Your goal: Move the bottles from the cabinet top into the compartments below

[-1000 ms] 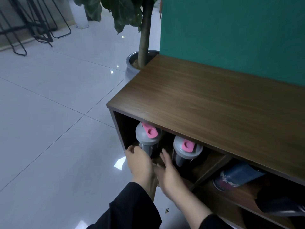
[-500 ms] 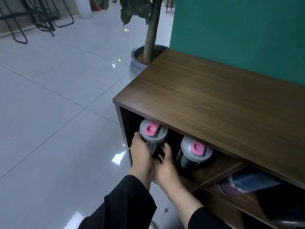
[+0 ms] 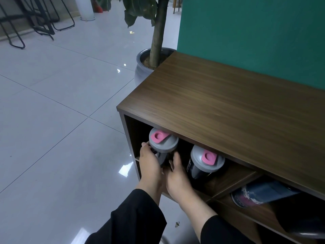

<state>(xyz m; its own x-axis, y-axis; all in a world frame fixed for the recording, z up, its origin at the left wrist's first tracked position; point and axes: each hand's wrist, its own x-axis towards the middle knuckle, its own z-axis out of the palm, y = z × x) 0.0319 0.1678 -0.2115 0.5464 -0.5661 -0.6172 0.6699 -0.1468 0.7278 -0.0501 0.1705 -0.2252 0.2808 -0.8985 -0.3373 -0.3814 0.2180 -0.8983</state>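
Observation:
Two dark shaker bottles with grey lids and pink caps stand in the upper left compartment of the wooden cabinet [image 3: 228, 106]. The left bottle [image 3: 163, 143] stands at the compartment's front, its lid partly under the top's edge. My left hand [image 3: 151, 162] wraps its left side. My right hand [image 3: 177, 176] presses its right side, fingers apart. The second bottle [image 3: 205, 161] stands free to the right. A dark blue container [image 3: 262, 192] lies on its side in the lower compartment to the right.
A potted tree in a grey pot [image 3: 146, 66] stands at the cabinet's far left end. A green wall [image 3: 255, 36] backs the cabinet. Glossy tiled floor [image 3: 58, 120] spreads to the left, with black metal chair legs [image 3: 35, 23] far off. A dark object [image 3: 302, 221] lies at lower right.
Both hands have risen from the shelf's front edge and closed around the left bottle. The view has shifted right and down a little.

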